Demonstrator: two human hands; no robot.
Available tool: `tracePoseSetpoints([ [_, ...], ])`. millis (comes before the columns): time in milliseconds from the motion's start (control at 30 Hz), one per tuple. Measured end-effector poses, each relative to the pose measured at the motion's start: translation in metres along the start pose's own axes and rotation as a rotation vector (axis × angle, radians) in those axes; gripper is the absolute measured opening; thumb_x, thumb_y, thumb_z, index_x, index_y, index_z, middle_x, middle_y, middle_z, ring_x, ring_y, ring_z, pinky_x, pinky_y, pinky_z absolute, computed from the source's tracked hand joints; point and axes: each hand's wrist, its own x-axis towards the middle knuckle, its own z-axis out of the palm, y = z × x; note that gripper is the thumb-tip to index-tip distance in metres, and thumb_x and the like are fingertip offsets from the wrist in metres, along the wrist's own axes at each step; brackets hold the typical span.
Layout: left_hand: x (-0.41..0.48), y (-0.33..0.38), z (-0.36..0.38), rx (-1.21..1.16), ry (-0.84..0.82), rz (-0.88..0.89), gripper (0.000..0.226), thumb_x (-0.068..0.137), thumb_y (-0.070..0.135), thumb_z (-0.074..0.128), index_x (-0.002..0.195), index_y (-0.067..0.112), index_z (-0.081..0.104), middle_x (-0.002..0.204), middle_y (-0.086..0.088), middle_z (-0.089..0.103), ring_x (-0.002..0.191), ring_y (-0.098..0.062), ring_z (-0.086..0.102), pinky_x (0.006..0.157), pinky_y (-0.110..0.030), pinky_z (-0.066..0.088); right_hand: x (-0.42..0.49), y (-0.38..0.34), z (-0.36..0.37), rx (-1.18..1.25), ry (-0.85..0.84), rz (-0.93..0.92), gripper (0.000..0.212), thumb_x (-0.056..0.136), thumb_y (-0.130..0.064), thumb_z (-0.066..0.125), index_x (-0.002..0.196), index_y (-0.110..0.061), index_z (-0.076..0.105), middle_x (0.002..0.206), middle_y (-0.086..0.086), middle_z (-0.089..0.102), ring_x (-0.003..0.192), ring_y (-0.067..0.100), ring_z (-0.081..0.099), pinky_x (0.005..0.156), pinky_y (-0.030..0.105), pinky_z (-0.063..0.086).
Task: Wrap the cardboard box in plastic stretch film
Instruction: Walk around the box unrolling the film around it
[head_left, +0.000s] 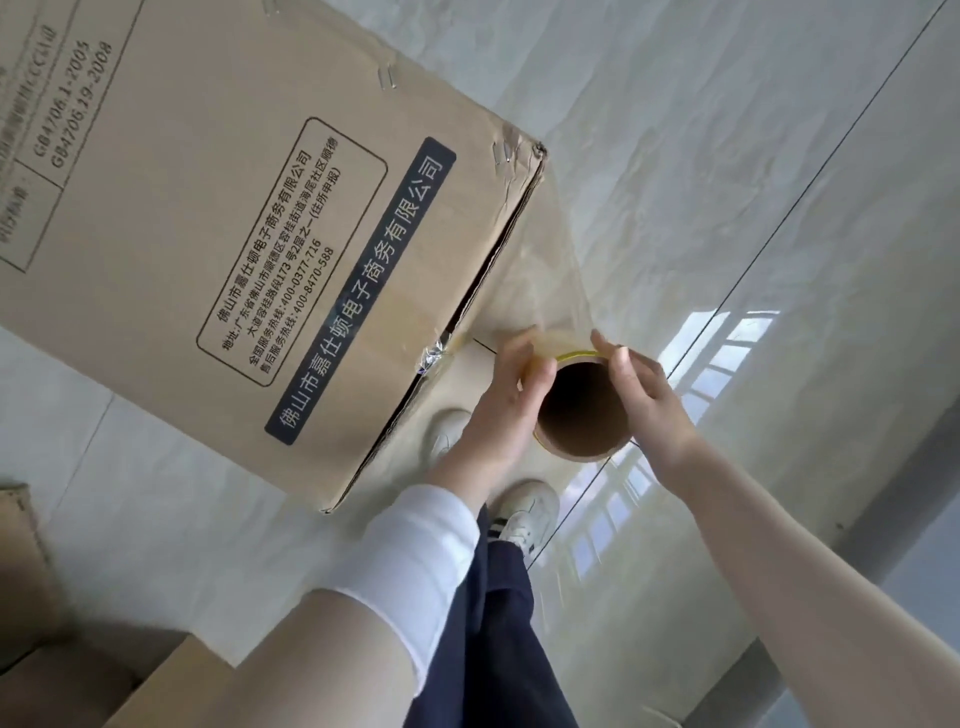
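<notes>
A large cardboard box (218, 218) with printed Chinese text stands on the tiled floor and fills the upper left of the view. Beside its right face I hold a stretch film roll (582, 410) upright, and I look straight down its brown cardboard core. My left hand (506, 400) grips the roll's left side, fingers curled over the top rim. My right hand (641, 387) holds the right side, fingertips on the rim. A clear sheet of film (550, 270) runs taut from the roll up to the box's far right corner.
Glossy marble-look floor tiles (727, 156) spread to the right, with a window reflection. My two white shoes (524, 512) stand below the roll. More cardboard (21, 561) lies at the lower left edge.
</notes>
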Motion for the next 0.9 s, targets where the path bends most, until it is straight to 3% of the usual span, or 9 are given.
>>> tracePoseSetpoints([
  [133, -0.008, -0.019, 0.001, 0.063, 0.021, 0.008, 0.064, 0.075, 0.068, 0.032, 0.135, 0.046, 0.039, 0.140, 0.019, 0.042, 0.131, -0.003, 0.038, 0.112, -0.037, 0.031, -0.024, 0.031, 0.022, 0.239, 0.148, 0.073, 0.077, 0.069, -0.078, 0.046, 0.131, -0.032, 0.047, 0.136, -0.007, 0.050, 0.126, 0.012, 0.046, 0.103, 0.037, 0.041],
  [233, -0.032, -0.043, 0.005, -0.032, 0.081, -0.049, 0.054, 0.069, 0.084, 0.025, 0.120, 0.070, 0.033, 0.137, 0.015, 0.043, 0.132, -0.010, 0.037, 0.107, -0.048, 0.037, -0.030, 0.030, 0.037, 0.161, 0.311, 0.089, 0.060, 0.075, -0.059, 0.057, 0.123, -0.023, 0.056, 0.124, -0.007, 0.059, 0.117, 0.012, 0.052, 0.096, 0.027, 0.040],
  [300, -0.052, -0.057, 0.002, -0.085, 0.131, -0.097, 0.062, 0.060, 0.092, 0.026, 0.116, 0.069, 0.039, 0.136, 0.009, 0.044, 0.131, -0.012, 0.039, 0.101, -0.050, 0.043, -0.034, 0.028, 0.045, 0.084, 0.242, 0.075, 0.050, 0.082, -0.047, 0.062, 0.126, -0.022, 0.058, 0.122, -0.008, 0.060, 0.109, 0.007, 0.052, 0.087, 0.020, 0.037],
  [400, -0.071, -0.065, -0.020, -0.023, 0.160, -0.198, 0.053, 0.056, 0.095, 0.025, 0.097, 0.065, 0.043, 0.121, 0.012, 0.049, 0.122, -0.015, 0.046, 0.100, -0.049, 0.042, -0.038, 0.027, 0.063, -0.105, 0.108, 0.063, 0.054, 0.079, -0.047, 0.064, 0.127, -0.024, 0.057, 0.123, -0.007, 0.061, 0.103, 0.005, 0.052, 0.077, 0.011, 0.032],
  [500, -0.066, -0.061, -0.050, 0.144, 0.076, -0.185, 0.045, 0.088, 0.066, 0.025, 0.111, 0.032, 0.044, 0.104, 0.012, 0.047, 0.111, -0.017, 0.045, 0.092, -0.021, 0.030, -0.039, 0.024, 0.082, -0.177, 0.116, 0.077, 0.056, 0.077, -0.050, 0.065, 0.127, -0.028, 0.056, 0.122, -0.005, 0.062, 0.101, 0.007, 0.052, 0.073, 0.013, 0.032],
  [633, -0.039, -0.047, -0.071, 0.372, -0.106, 0.013, 0.054, 0.094, 0.049, 0.027, 0.139, 0.019, 0.031, 0.142, 0.011, 0.035, 0.128, -0.003, 0.032, 0.083, -0.001, 0.022, -0.052, 0.033, 0.099, 0.083, 0.151, 0.040, 0.052, 0.091, -0.039, 0.048, 0.141, -0.028, 0.038, 0.148, -0.008, 0.036, 0.137, 0.005, 0.029, 0.098, 0.007, 0.022],
  [700, -0.032, -0.047, -0.072, 0.407, -0.212, 0.069, 0.058, 0.087, 0.052, 0.023, 0.137, 0.028, 0.038, 0.143, 0.011, 0.039, 0.123, 0.002, 0.039, 0.087, -0.001, 0.026, -0.062, 0.035, 0.114, 0.290, 0.261, 0.079, 0.050, 0.096, -0.042, 0.035, 0.145, -0.031, 0.029, 0.153, -0.010, 0.024, 0.142, 0.004, 0.016, 0.100, 0.010, 0.014],
  [767, -0.030, -0.053, -0.072, 0.377, -0.255, 0.090, 0.059, 0.086, 0.052, 0.023, 0.136, 0.028, 0.043, 0.141, 0.012, 0.044, 0.122, 0.006, 0.039, 0.090, 0.006, 0.024, -0.066, 0.041, 0.130, 0.501, 0.434, 0.168, 0.052, 0.096, -0.048, 0.035, 0.143, -0.026, 0.035, 0.149, -0.007, 0.035, 0.137, 0.007, 0.029, 0.097, 0.012, 0.022],
  [900, -0.047, -0.072, -0.077, 0.307, -0.125, 0.152, 0.072, 0.082, 0.066, 0.027, 0.128, 0.017, 0.050, 0.131, 0.001, 0.053, 0.120, -0.002, 0.047, 0.101, -0.014, 0.035, -0.063, 0.046, 0.143, 0.326, 0.524, 0.186, 0.050, 0.086, -0.048, 0.055, 0.123, -0.015, 0.057, 0.122, 0.001, 0.062, 0.104, 0.010, 0.053, 0.083, 0.019, 0.034],
])
